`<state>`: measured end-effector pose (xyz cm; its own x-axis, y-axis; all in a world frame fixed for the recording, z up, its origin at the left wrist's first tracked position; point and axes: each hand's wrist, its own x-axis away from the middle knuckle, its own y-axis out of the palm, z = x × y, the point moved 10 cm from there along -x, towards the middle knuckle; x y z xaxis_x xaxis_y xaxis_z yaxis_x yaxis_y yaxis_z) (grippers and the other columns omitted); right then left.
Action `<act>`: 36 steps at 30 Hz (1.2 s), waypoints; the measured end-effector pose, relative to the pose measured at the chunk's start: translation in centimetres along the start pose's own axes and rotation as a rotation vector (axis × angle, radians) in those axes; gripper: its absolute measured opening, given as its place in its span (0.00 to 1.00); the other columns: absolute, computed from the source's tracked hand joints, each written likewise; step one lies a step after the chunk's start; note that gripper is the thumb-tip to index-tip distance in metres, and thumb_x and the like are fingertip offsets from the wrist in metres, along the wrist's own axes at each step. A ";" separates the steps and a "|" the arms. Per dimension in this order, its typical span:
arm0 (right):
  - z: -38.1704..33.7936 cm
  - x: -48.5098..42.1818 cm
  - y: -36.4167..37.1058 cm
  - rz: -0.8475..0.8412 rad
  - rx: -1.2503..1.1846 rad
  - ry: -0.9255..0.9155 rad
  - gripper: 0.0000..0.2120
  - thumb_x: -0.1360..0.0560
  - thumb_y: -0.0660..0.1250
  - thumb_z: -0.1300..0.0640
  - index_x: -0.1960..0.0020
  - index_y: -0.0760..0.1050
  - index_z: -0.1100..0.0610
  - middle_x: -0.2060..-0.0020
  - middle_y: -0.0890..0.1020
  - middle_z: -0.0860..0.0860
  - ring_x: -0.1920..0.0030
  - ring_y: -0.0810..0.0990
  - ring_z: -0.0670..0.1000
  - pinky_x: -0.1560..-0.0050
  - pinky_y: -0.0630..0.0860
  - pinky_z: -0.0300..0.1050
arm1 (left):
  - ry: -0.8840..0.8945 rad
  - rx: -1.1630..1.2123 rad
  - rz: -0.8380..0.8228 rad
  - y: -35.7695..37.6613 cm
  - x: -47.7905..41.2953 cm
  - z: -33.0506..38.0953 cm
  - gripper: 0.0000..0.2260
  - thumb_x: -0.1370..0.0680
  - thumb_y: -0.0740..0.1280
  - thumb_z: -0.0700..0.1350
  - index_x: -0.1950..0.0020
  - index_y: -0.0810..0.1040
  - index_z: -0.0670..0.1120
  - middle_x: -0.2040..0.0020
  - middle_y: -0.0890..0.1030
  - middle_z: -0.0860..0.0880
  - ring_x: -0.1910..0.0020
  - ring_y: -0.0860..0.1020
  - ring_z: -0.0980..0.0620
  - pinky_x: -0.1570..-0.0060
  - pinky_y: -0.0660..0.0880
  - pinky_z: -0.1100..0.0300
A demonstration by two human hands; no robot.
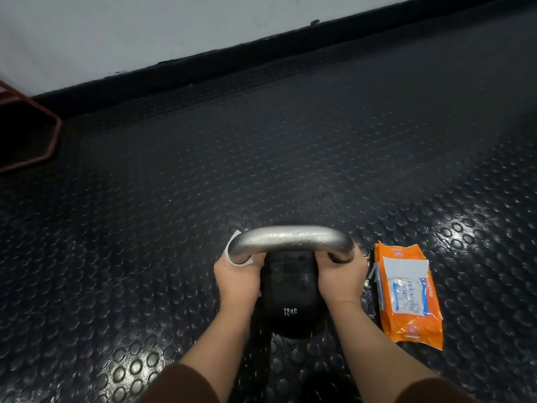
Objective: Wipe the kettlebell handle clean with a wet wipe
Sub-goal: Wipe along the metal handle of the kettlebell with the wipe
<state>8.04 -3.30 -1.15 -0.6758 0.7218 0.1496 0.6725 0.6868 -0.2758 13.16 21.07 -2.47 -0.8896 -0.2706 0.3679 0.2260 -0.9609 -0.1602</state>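
A black kettlebell (290, 303) marked 12KG stands on the studded floor, its silver handle (290, 238) arching across the top. My left hand (238, 279) grips the handle's left leg with a white wet wipe (234, 237) wrapped under the fingers; a corner of the wipe sticks out above. My right hand (341, 276) is closed around the handle's right leg, bare. The handle's lower ends are hidden by both hands.
An orange pack of wet wipes (408, 292) lies flat on the floor just right of my right hand, its flap lifted. A red metal frame (49, 141) sits at far left near the pale wall (145, 30). Dark studded rubber floor (261, 141) stretches ahead.
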 end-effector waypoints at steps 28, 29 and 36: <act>0.7 0.0 0.2 -0.008 -0.024 0.054 0.12 0.31 0.74 0.60 0.48 0.79 0.58 0.55 0.83 0.52 0.52 0.81 0.51 0.46 0.77 0.49 | -0.018 0.102 0.230 -0.5 1.0 -0.5 0.16 0.29 0.74 0.43 0.42 0.80 0.48 0.57 0.85 0.54 0.55 0.83 0.56 0.46 0.79 0.54; 0.7 0.0 0.2 -0.008 -0.020 0.051 0.12 0.31 0.74 0.60 0.48 0.79 0.58 0.56 0.83 0.52 0.53 0.81 0.51 0.47 0.77 0.49 | -0.035 0.121 0.240 -0.5 1.0 -0.6 0.17 0.29 0.74 0.42 0.41 0.79 0.47 0.58 0.85 0.54 0.56 0.83 0.55 0.47 0.79 0.53; 0.4 0.0 0.1 -0.005 -0.007 0.031 0.12 0.31 0.74 0.58 0.49 0.79 0.59 0.56 0.83 0.52 0.54 0.80 0.51 0.48 0.77 0.48 | 0.045 -0.054 -0.303 1.1 -0.4 1.2 0.07 0.29 0.75 0.41 0.56 0.81 0.38 0.69 0.78 0.36 0.77 0.73 0.46 0.76 0.72 0.54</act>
<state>7.98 -3.24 -1.53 -0.6693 0.7208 0.1802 0.6715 0.6906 -0.2684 14.23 20.09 -1.72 -0.9301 0.0318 0.3660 -0.0725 -0.9925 -0.0980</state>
